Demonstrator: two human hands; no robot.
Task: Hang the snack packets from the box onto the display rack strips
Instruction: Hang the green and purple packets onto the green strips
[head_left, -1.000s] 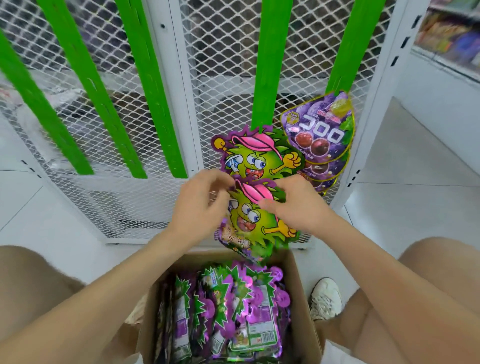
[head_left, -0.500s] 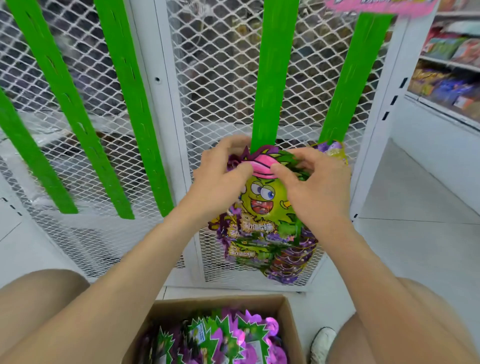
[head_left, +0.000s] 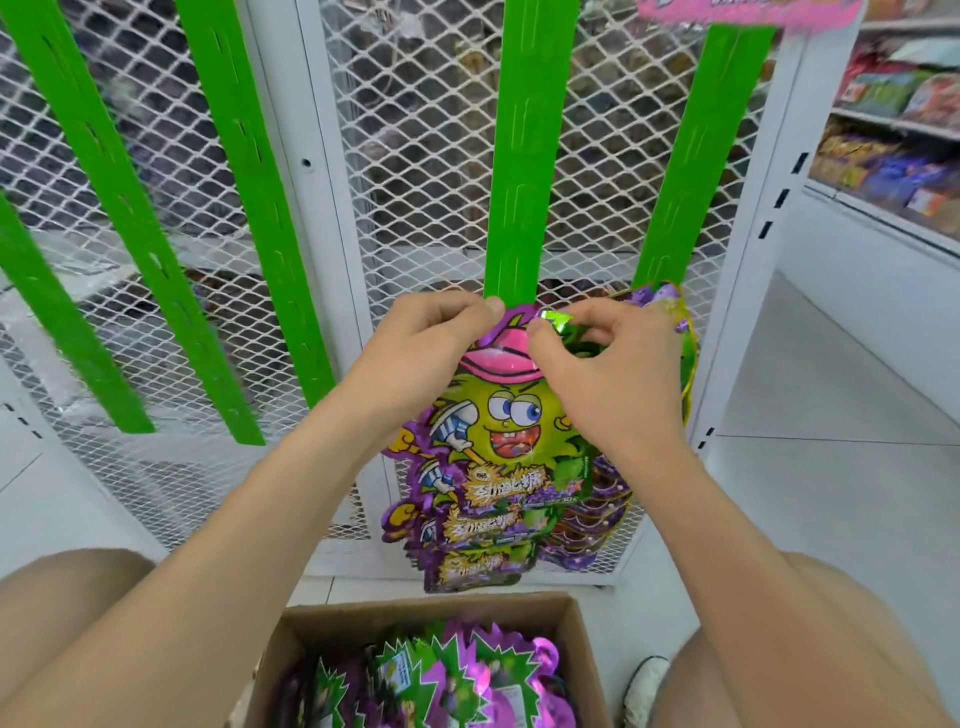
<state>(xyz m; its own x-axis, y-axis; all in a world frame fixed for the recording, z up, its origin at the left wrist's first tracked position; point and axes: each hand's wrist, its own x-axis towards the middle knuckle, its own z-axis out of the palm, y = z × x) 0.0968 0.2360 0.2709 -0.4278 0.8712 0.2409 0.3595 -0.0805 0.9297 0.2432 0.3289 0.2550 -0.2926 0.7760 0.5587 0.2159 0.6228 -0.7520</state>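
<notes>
A green and purple snack packet (head_left: 511, 421) with a cartoon face hangs against the lower end of the middle green strip (head_left: 524, 156). My left hand (head_left: 421, 353) pinches the packet's top left corner. My right hand (head_left: 608, 374) pinches its top right at the strip. More of the same packets (head_left: 478, 566) hang beneath it, overlapping. Purple grape packets (head_left: 660, 301) on the neighbouring right strip (head_left: 691, 156) peek out behind my right hand. The cardboard box (head_left: 431, 610) below holds several more packets (head_left: 457, 680).
Other green strips (head_left: 249, 156) hang bare on the white mesh rack (head_left: 426, 156) to the left. A store shelf (head_left: 893, 145) with goods is at the right. My knees flank the box, and my white shoe (head_left: 644, 686) is on the floor by it.
Both hands lifted the packet from just above the box up to the lower end of the middle strip. The view tilted up, so less of the box shows.
</notes>
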